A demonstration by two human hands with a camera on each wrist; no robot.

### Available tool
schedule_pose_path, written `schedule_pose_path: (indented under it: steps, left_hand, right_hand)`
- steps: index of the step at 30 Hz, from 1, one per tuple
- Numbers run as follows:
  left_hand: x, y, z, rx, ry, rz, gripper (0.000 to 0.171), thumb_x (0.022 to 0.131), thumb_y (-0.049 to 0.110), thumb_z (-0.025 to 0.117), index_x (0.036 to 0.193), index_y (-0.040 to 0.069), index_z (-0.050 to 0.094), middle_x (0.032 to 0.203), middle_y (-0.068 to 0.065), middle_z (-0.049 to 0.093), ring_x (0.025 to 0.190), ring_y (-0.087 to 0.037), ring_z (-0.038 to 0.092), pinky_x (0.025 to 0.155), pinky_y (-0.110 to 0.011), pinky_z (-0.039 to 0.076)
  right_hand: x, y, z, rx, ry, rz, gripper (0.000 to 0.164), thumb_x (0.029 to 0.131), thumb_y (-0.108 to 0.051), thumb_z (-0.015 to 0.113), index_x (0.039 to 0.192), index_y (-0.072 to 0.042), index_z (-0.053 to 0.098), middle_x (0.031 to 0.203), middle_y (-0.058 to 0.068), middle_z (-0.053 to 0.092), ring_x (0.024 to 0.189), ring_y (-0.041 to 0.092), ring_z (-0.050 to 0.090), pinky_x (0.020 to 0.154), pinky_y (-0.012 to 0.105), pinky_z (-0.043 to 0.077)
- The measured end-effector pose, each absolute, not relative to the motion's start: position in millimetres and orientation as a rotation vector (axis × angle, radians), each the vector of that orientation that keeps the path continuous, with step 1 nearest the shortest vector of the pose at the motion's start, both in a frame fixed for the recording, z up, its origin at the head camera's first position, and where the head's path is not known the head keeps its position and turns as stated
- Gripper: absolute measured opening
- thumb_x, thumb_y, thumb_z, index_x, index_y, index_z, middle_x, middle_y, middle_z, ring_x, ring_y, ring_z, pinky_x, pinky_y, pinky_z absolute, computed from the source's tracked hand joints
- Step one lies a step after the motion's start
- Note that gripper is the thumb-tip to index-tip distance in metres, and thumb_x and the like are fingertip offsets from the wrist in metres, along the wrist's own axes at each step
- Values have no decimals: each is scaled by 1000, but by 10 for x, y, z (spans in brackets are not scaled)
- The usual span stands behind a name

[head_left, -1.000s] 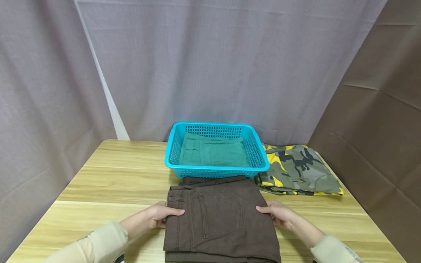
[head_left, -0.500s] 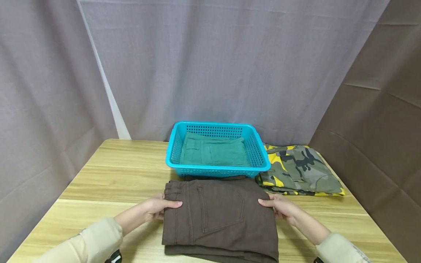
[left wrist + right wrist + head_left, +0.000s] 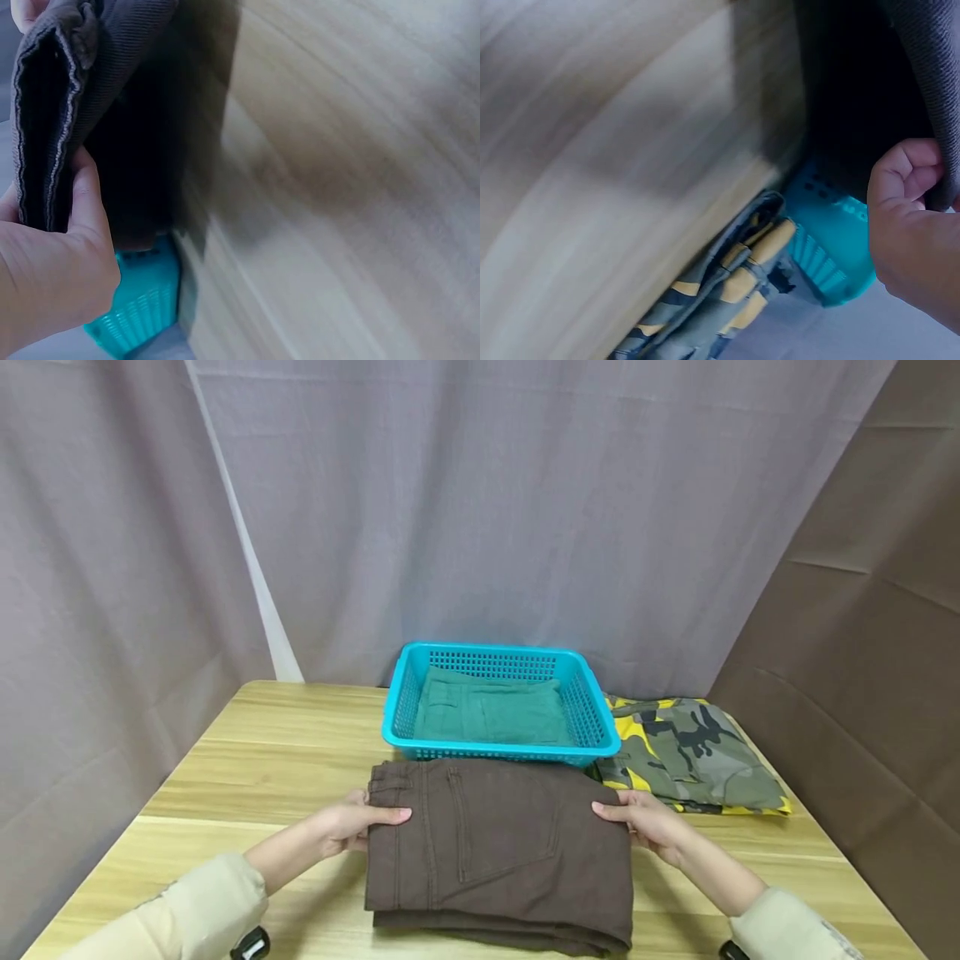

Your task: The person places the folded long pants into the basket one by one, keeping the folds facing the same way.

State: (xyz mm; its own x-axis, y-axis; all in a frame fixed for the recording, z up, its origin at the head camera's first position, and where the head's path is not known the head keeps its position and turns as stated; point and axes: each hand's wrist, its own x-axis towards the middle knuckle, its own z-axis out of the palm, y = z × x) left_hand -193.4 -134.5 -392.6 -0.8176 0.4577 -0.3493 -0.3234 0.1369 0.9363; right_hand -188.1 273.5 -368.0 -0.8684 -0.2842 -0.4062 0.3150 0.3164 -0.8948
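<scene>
Probably soft and floppy, the brown trousers [image 3: 502, 839] at lower centre want holding by both side edges; my left hand [image 3: 347, 823] and right hand [image 3: 654, 827] grip these.

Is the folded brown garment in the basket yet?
No, the left hand and right hand hold the folded brown garment outside the blue basket, nearer the camera.

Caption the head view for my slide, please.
Left hand and right hand grip folded brown pants in front of a basket holding green cloth, with camouflage cloth beside it.
</scene>
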Motion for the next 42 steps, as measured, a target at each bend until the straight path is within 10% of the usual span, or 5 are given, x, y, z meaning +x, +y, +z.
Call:
schedule_pose_path:
  steps: [42]
  left_hand:
    - [-2393,-1317,-2747,88,1950,1769,17,91,10,60,108,5,58,74,8,70,69,-7,68,71,-26,58]
  right_hand:
    - [-2333,2673,-2476,-97,2286,-1541,7,96,-19,55,93,-20,62,77,-11,68,67,3,65,66,22,55]
